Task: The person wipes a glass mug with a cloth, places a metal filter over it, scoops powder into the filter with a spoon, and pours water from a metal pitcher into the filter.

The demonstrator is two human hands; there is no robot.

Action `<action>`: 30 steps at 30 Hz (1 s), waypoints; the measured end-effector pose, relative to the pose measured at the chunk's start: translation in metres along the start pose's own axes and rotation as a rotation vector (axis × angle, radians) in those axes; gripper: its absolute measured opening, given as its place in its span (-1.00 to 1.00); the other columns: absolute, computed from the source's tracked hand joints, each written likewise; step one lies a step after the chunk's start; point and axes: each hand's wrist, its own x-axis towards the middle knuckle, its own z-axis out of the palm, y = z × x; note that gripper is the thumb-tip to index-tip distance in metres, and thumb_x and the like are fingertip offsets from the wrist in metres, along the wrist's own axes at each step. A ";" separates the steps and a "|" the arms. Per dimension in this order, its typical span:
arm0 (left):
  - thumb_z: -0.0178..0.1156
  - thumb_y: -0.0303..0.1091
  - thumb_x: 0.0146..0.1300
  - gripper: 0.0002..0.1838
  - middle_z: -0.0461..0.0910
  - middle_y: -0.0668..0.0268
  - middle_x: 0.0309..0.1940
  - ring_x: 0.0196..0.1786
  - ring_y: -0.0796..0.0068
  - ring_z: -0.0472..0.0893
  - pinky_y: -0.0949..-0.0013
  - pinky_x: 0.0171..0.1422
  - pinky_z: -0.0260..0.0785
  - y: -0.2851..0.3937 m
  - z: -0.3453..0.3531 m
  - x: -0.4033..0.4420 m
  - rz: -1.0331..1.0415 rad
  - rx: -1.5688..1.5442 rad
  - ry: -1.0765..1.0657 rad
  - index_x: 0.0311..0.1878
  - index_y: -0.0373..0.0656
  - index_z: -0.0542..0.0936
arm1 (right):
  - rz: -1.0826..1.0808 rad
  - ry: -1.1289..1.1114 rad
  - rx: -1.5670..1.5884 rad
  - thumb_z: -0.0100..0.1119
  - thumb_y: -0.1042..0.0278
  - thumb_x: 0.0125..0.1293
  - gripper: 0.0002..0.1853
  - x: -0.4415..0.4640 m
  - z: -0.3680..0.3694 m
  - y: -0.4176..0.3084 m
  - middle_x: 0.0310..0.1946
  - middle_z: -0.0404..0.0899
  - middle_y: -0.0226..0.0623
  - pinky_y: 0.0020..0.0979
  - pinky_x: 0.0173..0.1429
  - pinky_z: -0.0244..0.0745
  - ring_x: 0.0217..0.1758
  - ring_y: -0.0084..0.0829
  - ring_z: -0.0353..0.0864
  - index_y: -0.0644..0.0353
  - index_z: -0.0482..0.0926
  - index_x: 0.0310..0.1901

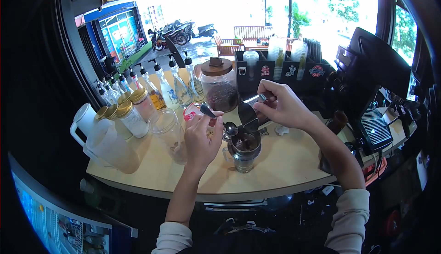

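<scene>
My left hand (201, 140) is closed round a spoon (230, 129) with a dark handle; its bowl hangs at the rim of a metal drip filter (247, 152). My right hand (285, 104) grips a small metal pitcher (248, 116), tilted with its mouth down toward the filter. Whether liquid is flowing from it I cannot make out. The filter sits on a clear glass mug (244, 166), with something dark inside the filter. To the left of my left hand stands a clear plastic jar (166, 132).
Behind are a wooden-lidded glass jar (222, 86) of dark contents and a row of pump bottles (179, 88). Plastic jugs (110, 146) and gold-lidded jars (133, 118) stand at left. A black cup holder (275, 72) is at the back; an espresso machine (376, 120) is at right.
</scene>
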 end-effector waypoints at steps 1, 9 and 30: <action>0.18 -0.38 0.21 -0.87 0.55 0.33 -0.56 -0.40 0.41 0.53 0.30 -0.19 0.28 0.000 0.000 0.000 -0.002 0.005 -0.001 -0.20 -0.12 0.63 | 0.002 0.003 0.007 0.16 0.50 0.20 -0.81 0.000 0.001 -0.001 -0.54 0.53 -0.23 -0.48 -0.38 0.48 -0.37 -0.48 0.70 0.34 0.32 -0.35; 0.18 -0.38 0.21 -0.87 0.55 0.34 -0.55 -0.40 0.43 0.52 0.31 -0.19 0.24 0.000 -0.002 -0.002 0.030 0.018 -0.001 -0.19 -0.11 0.63 | -0.037 -0.011 -0.094 0.14 0.51 0.25 -0.80 0.003 0.001 0.005 -0.52 0.45 -0.39 -0.59 -0.37 0.50 -0.38 -0.57 0.67 0.29 0.28 -0.31; 0.17 -0.38 0.21 -0.86 0.56 0.33 -0.55 -0.40 0.40 0.54 0.30 -0.18 0.29 0.004 0.004 -0.006 -0.035 -0.029 -0.027 -0.19 -0.11 0.63 | -0.009 0.067 -0.091 0.19 0.51 0.16 -0.79 -0.012 -0.011 -0.005 -0.53 0.42 -0.23 -0.45 -0.43 0.39 -0.47 -0.52 0.58 0.37 0.33 -0.32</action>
